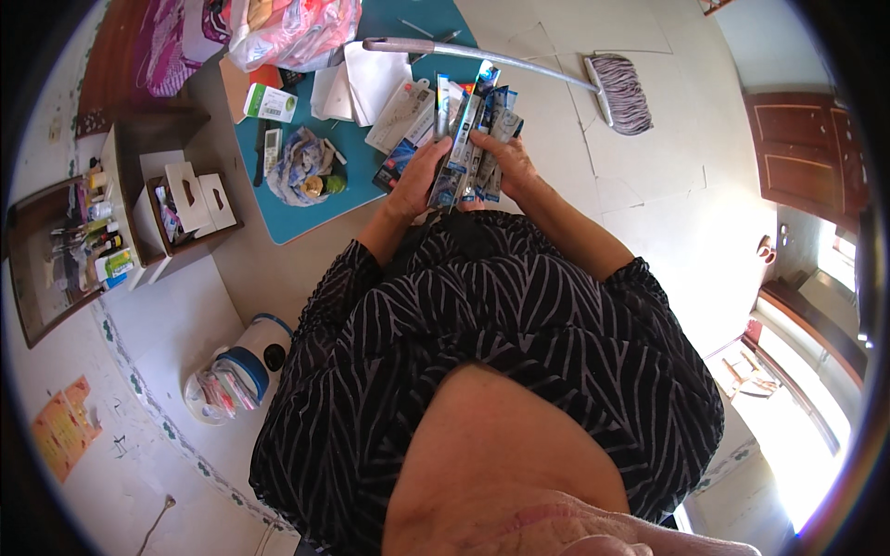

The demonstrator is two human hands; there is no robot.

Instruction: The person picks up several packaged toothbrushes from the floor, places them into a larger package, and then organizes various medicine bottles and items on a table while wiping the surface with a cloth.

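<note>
Both hands hold a bundle of slim blue-and-silver packets (461, 153) in front of my body; their exact kind is too small to make out. My left hand (417, 183) is closed around the bundle's left side, thumb on top. On the right side, my right hand (508, 165) grips it with the thumb across the packets. Just beyond my left hand, a white flat package (397, 119) and some darker blue ones lie at the edge of the blue-green table (295, 221). The lower ends of the bundle rest close to my dark patterned clothing.
Crumpled plastic (295, 169), a white remote (273, 146), a green-and-white box (271, 102), papers (378, 79) and a pink bag (292, 37) crowd the table. A mop (623, 94) has its handle reaching over the table. An open drawer (176, 243) and a bin (262, 341) stand left.
</note>
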